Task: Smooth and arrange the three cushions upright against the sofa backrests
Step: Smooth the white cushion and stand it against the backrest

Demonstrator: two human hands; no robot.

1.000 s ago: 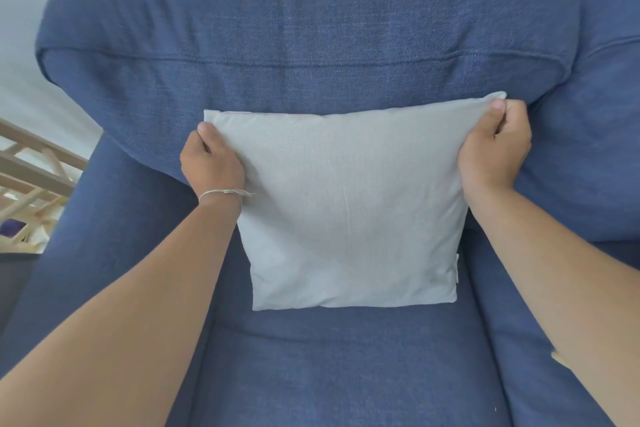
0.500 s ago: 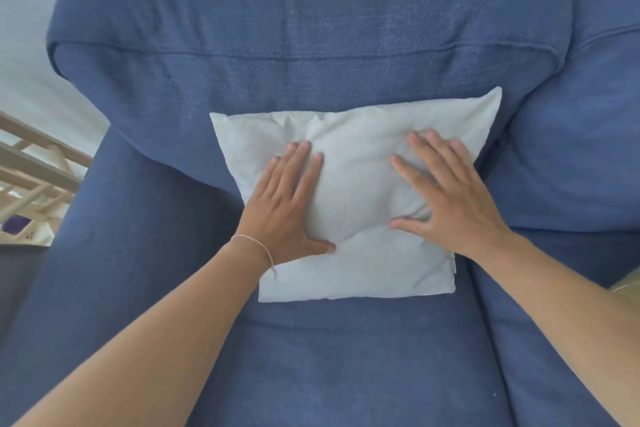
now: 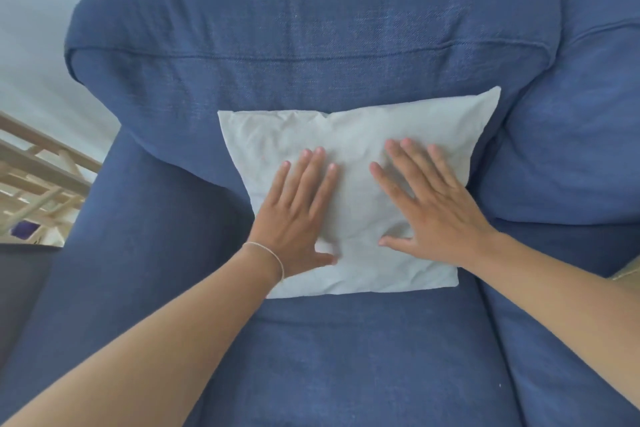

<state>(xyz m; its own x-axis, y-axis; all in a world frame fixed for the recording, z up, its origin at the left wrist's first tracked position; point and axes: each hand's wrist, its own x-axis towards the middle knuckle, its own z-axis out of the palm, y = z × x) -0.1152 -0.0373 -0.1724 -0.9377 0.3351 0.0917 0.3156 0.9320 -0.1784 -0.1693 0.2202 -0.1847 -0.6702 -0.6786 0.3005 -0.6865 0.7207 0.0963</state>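
At the far left edge of the frame, pale wooden slats (image 3: 38,170) of some furniture show behind the sofa's blue armrest (image 3: 114,236). Moving right, the left forearm rises from the lower left corner, a thin bracelet (image 3: 268,255) at the wrist. The left hand (image 3: 298,215) lies flat and open on the white cushion (image 3: 346,156), fingers together and pointing up, thumb spread toward the centre; it grips nothing, only presses.

The cushion sits in the middle of the frame, its lower edge on the blue seat (image 3: 346,357) and its back leaning against the left backrest (image 3: 311,45). It stands roughly upright, with its upper right corner higher than its upper left one. The fabric is wrinkled near the top and dented between the two palms.

Right of centre, the right hand (image 3: 436,208) is likewise open and flat on the cushion, fingers splayed wider, holding nothing. Farther right, a second backrest (image 3: 571,114) adjoins the first; no other cushion is clearly in view, though a small tan shape at the right edge cannot be identified.

The step in hand appears to be smoothing this cushion against its backrest. Next would likely be sweeping both palms outward toward the corners to flatten the upper creases, levelling the top edge, then turning to the remaining cushions.
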